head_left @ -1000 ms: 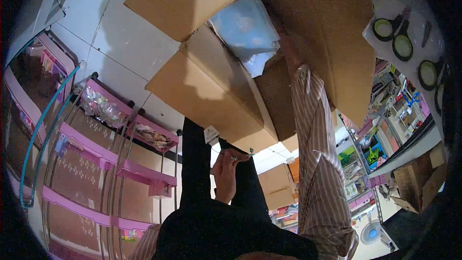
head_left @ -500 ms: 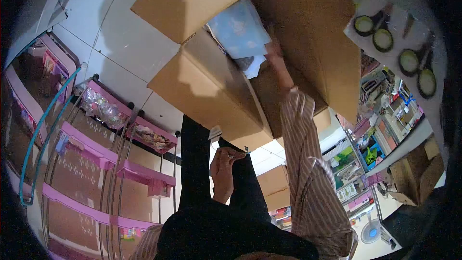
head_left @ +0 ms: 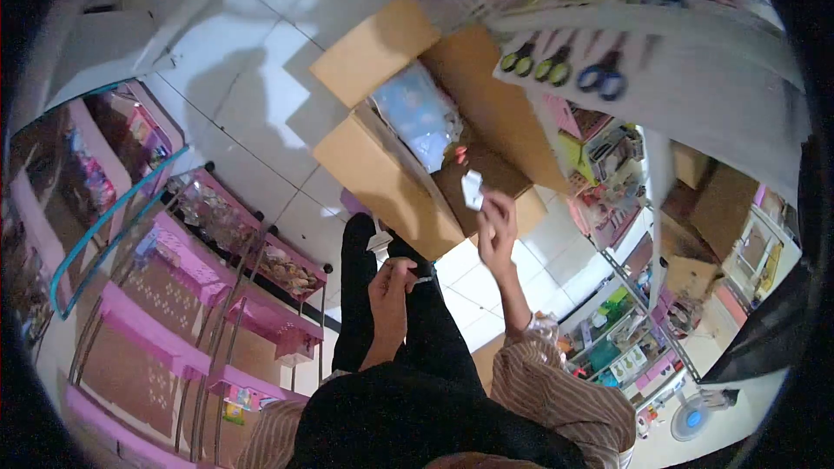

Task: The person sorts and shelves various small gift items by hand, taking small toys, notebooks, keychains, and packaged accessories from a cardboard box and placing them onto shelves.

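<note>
My right hand (head_left: 497, 230) is raised over the near right part of a large open cardboard box (head_left: 387, 182). Its fingers pinch a small white card (head_left: 472, 189). A small red piece (head_left: 460, 155) shows just beyond the card. Over my dark-clothed legs, my left hand (head_left: 391, 287) is closed on a small item. A white tag (head_left: 380, 246) stands out above those fingers, and a small shiny end shows to their right; the rest is hidden in the hand. Inside the box lie a light-blue patterned package (head_left: 413, 104) and a clear plastic bag (head_left: 432, 146).
Pink shelf racks (head_left: 156, 321) with bagged goods stand along the left. Scissors (head_left: 601, 78) hang on a white panel at the upper right. Stocked shelves (head_left: 617, 321), another cardboard box (head_left: 708, 200) and a small fan (head_left: 691, 419) are on the right. White floor tiles (head_left: 269, 122) surround the box.
My right hand has come up out of the box, back toward me, and now holds a white card. My left hand stays closed over my legs. The view has shifted, with more of the right side showing.
</note>
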Demonstrator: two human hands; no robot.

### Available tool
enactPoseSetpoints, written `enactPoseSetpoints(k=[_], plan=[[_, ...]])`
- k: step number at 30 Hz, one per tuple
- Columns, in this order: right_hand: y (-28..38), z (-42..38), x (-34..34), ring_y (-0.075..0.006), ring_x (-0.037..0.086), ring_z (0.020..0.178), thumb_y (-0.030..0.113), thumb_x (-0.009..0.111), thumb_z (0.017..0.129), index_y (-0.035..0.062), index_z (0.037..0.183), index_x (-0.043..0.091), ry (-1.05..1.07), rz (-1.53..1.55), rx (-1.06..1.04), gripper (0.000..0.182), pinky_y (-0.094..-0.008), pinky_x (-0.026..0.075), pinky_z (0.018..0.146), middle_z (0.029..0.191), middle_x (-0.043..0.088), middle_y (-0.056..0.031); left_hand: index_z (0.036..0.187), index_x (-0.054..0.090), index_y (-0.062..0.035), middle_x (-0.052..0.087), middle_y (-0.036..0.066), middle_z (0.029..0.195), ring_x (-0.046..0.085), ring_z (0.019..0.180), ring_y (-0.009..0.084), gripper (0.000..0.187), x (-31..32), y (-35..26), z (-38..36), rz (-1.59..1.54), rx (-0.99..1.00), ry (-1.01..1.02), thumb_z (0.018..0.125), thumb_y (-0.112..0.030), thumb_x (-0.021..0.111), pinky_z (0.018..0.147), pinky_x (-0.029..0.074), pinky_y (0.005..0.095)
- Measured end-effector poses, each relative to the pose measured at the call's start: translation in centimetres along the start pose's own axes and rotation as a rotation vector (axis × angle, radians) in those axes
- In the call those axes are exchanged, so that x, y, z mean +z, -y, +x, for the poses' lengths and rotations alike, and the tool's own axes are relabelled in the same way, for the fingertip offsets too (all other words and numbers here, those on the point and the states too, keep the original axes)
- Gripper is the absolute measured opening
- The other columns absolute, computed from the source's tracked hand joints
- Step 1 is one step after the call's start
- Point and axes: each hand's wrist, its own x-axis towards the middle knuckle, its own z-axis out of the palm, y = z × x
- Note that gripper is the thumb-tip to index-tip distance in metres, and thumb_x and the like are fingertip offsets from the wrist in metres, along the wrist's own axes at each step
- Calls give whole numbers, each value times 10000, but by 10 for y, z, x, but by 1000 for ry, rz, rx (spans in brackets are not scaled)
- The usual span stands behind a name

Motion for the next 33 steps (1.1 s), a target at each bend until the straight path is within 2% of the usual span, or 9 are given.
enactPoseSetpoints(k=[4, 8, 11, 12, 14, 17, 22, 26, 33], plan=[[117, 1, -48, -256, 480, 816, -8, 468, 697, -23, 804, 517, 15, 237, -181, 119, -320, 390, 669, 880, 496, -151, 847, 519, 19, 340, -36, 579, 300, 535, 53, 207, 20, -54, -46, 39, 82, 147, 806, -165, 436, 504, 240, 186], [235, 3, -102, -238, 480, 779, 79, 485, 708, -50, 725, 555, -40, 480, -183, 148, -318, 388, 659, 829, 509, -152, 952, 464, 61, 327, -27, 606, 300, 567, 66, 294, 43, -123, -118, -242, 239, 454, 826, -197, 406, 551, 257, 195], [280, 1, -138, -240, 493, 786, 68, 484, 702, -60, 764, 560, 14, 685, -287, 162, -319, 389, 699, 843, 517, -162, 923, 476, 37, 300, -43, 583, 291, 546, 69, 273, 63, -169, -176, -457, 193, 495, 819, -211, 432, 552, 261, 196], [292, -1, -146, -235, 488, 779, 119, 489, 706, -63, 716, 564, -12, 801, -303, 197, -315, 382, 693, 819, 519, -165, 903, 486, 7, 306, -46, 595, 289, 544, 60, 251, 68, -179, -195, -523, 186, 418, 819, -224, 433, 577, 289, 203], [312, -3, -165, -233, 481, 762, 119, 493, 699, -51, 693, 565, -42, 901, -327, 185, -317, 373, 693, 807, 517, -174, 883, 496, -23, 313, -49, 607, 286, 542, 51, 231, 72, -192, -220, -597, 209, 364, 819, -236, 435, 602, 317, 210], [333, -12, -189, -233, 442, 766, 181, 512, 705, -43, 723, 567, -108, 1123, -380, 232, -340, 353, 704, 795, 489, -150, 883, 502, -26, 299, -64, 536, 278, 492, 49, 197, 67, -201, -252, -491, 445, 629, 806, -204, 466, 607, 364, 264], [363, -29, -231, -213, 436, 813, 212, 501, 710, -36, 760, 572, -197, 1326, -340, 263, -349, 322, 788, 801, 478, -94, 857, 513, 15, 289, -59, 525, 258, 478, 51, 192, 63, -208, -302, -406, 583, 631, 801, -164, 471, 583, 336, 240], [365, -40, -252, -175, 446, 908, 225, 478, 733, -8, 857, 565, -172, 1419, -365, 278, -340, 302, 843, 909, 524, -70, 851, 514, 46, 297, -47, 520, 253, 480, 55, 182, 61, -204, -328, -217, 713, 642, 800, -122, 465, 554, 306, 222], [376, -51, -275, -190, 437, 948, 228, 474, 746, 0, 940, 541, -223, 1511, -326, 306, -321, 294, 869, 1008, 508, -70, 843, 504, 39, 273, -47, 519, 256, 488, 55, 183, 73, -195, -349, -247, 668, 751, 816, -125, 428, 544, 293, 220]])
